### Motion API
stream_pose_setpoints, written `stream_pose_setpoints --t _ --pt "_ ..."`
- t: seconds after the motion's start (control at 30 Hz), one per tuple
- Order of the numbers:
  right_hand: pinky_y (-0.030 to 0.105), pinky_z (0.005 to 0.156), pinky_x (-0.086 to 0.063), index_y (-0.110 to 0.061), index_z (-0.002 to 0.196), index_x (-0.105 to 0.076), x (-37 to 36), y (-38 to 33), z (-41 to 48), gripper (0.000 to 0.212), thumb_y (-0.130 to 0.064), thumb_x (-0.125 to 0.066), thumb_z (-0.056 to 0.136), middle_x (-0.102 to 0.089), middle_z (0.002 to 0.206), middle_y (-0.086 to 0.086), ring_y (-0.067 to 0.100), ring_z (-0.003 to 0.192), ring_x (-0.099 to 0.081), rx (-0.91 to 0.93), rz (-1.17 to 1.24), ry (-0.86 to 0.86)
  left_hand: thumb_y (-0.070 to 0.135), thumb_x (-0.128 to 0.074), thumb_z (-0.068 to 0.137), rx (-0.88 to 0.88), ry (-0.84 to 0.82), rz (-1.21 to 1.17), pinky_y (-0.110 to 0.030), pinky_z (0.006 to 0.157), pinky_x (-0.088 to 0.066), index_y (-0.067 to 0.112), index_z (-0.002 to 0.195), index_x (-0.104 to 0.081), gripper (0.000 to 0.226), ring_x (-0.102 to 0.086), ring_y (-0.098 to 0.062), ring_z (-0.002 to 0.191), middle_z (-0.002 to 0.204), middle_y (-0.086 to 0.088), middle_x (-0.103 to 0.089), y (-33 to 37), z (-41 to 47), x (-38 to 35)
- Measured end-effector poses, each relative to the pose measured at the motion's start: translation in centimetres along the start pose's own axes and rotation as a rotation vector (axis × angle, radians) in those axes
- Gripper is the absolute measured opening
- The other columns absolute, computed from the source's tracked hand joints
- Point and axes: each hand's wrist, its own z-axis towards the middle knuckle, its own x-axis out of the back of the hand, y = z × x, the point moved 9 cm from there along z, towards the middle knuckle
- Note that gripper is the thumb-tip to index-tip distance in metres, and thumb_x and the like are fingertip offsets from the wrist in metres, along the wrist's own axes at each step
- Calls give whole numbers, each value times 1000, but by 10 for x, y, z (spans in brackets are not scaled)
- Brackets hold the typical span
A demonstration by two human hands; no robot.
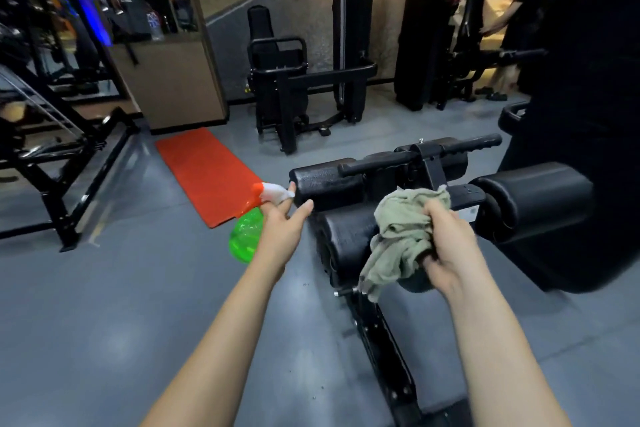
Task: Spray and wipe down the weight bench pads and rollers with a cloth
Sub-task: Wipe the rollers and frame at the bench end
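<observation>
My left arm stretches forward and a little inward. My left hand (pixel 282 222) is closed round the neck of the spray bottle (pixel 246 236), the forefinger lying along its white and orange head and the thumb held out straight toward the end of the upper roller (pixel 323 184), just short of it. The bottle's clear green body hangs below my wrist, over the grey floor (pixel 138 305).

My right arm comes in from the lower right with the wrist bent. My right hand (pixel 446 246) is clamped on the cloth (pixel 401 232), thumb over the top and fingers curled in underneath. The cloth is pale grey-green, bunched and creased, with a loose corner trailing down toward the bench frame. It sits against the black padding beside the lower roller (pixel 346 239), and a dark rounded end shows just beneath it.

Both rollers are black and slightly glossy. A ribbed handle bar (pixel 471 146) crosses above them, and the bench pad (pixel 533 198) lies to the right, smooth and black. An orange mat (pixel 207 173) lies on the floor to the left. Far back on the right, another person (pixel 519 10) bends over a bench.
</observation>
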Motion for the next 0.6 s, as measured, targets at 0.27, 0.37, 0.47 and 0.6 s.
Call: stream_pose_setpoints --t 0.27,0.37,0.47,0.6 --pt "33 74 -62 -17 144 -37 76 -13 3 51 -10 -56 97 -64 126 9 15 91 -73 277 454 454 52 -60 98 27 -124 343 -28 121 -13 33 162 -25 75 -11 -20 156 168 -10 -6 -14 23 -65" --pt "37 82 -61 -23 147 -37 59 10 6 51 -12 -58 102 -65 129 5 17 101 -73 270 427 338 42 -62 99 13 -70 336 -28 118 -21 31 159 -33 67 -27 -24 151 164 -12 -18 -24 33 -66" --pt "45 100 -55 -27 135 -53 39 24 8 35 -27 -62 102 -69 126 -3 17 113 -69 359 138 232 36 -64 99 27 -68 310 -25 113 -28 29 151 -48 55 -41 -23 142 157 -9 -27 -33 43 -65" --pt "30 107 -44 -34 131 -59 22 33 9 34 -45 -60 99 -58 134 -8 -2 115 -55 508 -501 245 20 -64 99 56 -3 155 -3 83 -29 7 140 -57 44 -52 -4 106 121 28 -43 -39 45 -63"
